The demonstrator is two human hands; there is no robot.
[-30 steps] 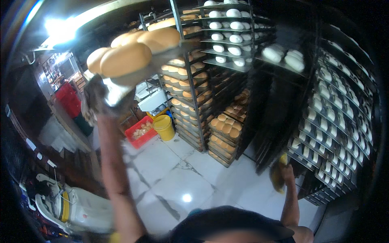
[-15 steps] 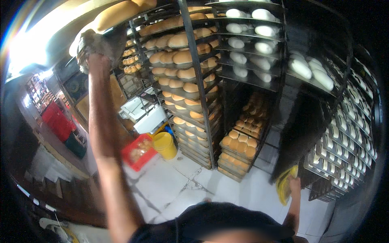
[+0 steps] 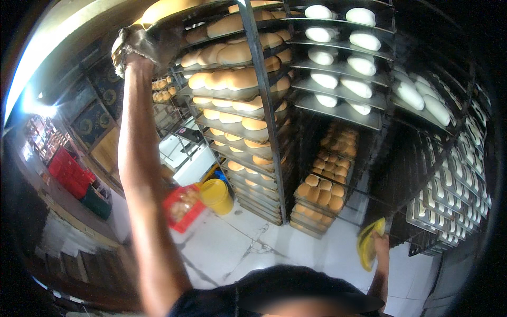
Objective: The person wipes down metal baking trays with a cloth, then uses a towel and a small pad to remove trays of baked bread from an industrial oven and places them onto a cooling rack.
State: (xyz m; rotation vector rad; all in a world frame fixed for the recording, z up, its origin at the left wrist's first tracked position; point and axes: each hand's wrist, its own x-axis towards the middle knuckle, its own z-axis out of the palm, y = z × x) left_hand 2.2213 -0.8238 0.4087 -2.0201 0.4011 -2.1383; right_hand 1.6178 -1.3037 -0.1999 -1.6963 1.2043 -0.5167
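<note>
My left hand (image 3: 136, 52) is raised at the upper left, wrapped in a worn, dirty cloth (image 3: 124, 45) and closed on a tray of golden loaves (image 3: 163, 10), largely cut off at the frame's top. That tray is beside the upper shelves of a metal rack (image 3: 268, 132) stacked with baked bread (image 3: 222, 79). My right hand (image 3: 380, 242) is low on the right, closed on a folded yellow cloth (image 3: 365, 248).
Racks at centre and right hold trays of pale dough (image 3: 362, 66) and browned rolls (image 3: 320, 195). A red crate (image 3: 174, 208) and yellow bucket (image 3: 216, 196) stand on the tiled floor (image 3: 211, 253). Red bins (image 3: 68, 177) are at left.
My left hand has risen with the loaded tray, reaching the top shelves, then shifted slightly rightward. My right hand still grips the yellow cloth. The view has shifted, showing more of the racks' upper levels.
</note>
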